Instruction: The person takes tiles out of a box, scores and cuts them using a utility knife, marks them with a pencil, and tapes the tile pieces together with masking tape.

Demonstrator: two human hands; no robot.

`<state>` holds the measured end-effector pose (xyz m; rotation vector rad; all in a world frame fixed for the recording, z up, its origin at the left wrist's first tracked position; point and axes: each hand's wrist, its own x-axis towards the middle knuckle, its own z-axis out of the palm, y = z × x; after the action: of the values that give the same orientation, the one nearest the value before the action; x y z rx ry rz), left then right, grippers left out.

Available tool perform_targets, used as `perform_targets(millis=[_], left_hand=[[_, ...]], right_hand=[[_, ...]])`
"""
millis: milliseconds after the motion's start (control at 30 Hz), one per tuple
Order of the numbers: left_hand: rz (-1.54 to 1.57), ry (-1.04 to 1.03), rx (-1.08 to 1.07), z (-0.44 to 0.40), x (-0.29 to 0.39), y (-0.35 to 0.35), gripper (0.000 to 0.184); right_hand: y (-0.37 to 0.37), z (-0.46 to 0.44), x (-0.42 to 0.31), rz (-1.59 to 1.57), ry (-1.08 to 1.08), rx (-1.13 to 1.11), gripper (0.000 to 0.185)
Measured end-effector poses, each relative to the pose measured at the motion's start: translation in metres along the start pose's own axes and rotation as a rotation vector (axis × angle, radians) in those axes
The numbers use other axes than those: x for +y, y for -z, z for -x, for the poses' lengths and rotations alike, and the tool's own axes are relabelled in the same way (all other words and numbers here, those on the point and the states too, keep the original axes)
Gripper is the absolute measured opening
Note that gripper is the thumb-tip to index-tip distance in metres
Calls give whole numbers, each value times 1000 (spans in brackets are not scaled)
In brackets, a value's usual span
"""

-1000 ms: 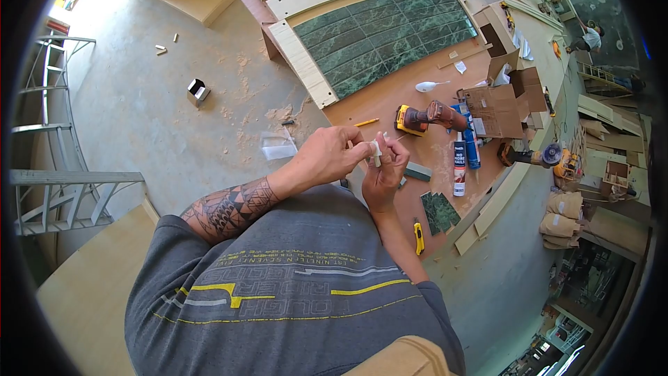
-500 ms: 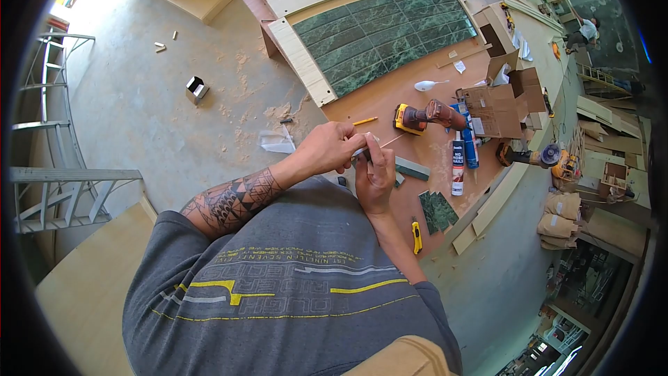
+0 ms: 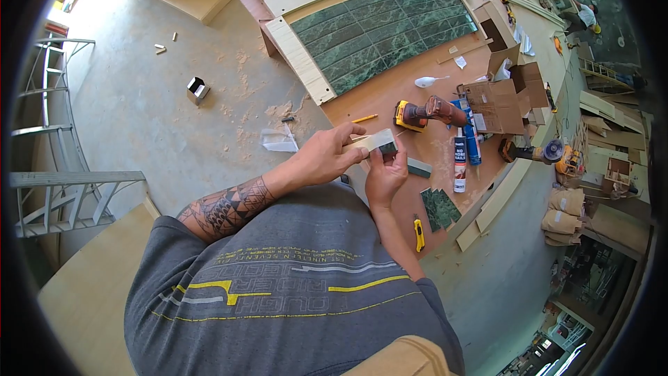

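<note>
My left hand pinches a pale, tape-like strip between thumb and fingers. The strip reaches to the right, across a small dark green tile piece. Fingers of my right hand are closed on that tile piece from below, so part of it is hidden. Both hands meet in front of my chest, above the near edge of the brown tabletop. Just beyond them lie a pencil and a yellow-black cordless drill.
Green tile panel at the back; sealant tube, cardboard box, loose tile and yellow utility knife to the right. An angle grinder lies by the edge. Ladder left; a person far right.
My hands have turned the tile piece, so its green face and the pale strip now show. My right hand has shifted slightly right and down. In the distance, the other person has bent over.
</note>
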<state>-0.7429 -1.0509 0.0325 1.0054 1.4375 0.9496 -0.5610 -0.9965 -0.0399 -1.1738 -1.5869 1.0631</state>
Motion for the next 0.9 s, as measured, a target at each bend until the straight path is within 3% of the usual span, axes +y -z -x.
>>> perform_targets(millis=[67, 100, 167, 333, 600, 667, 733, 900], left_hand=[[-326, -394, 136, -4, -8, 0, 42], [-326, -393, 136, -3, -4, 1, 42], [-277, -177, -51, 1, 6, 6, 32], [-493, -164, -20, -4, 6, 17, 28], [-485, -246, -47, 10, -18, 36, 39], [-687, -165, -110, 15, -24, 40, 38], [-717, -114, -101, 21, -42, 48, 39], [-718, -22, -82, 32, -56, 49, 42]], right_hand=[[1, -2, 7, -187, -110, 61, 43], [3, -3, 10, -211, -145, 72, 43], [5, -2, 17, -235, -183, 87, 44], [9, -1, 12, -430, -407, 197, 40], [16, 8, 22, -634, -445, 136, 33], [21, 10, 28, -619, -458, 108, 32], [30, 6, 31, -691, -501, 218, 29], [36, 9, 18, -737, -574, 197, 24]])
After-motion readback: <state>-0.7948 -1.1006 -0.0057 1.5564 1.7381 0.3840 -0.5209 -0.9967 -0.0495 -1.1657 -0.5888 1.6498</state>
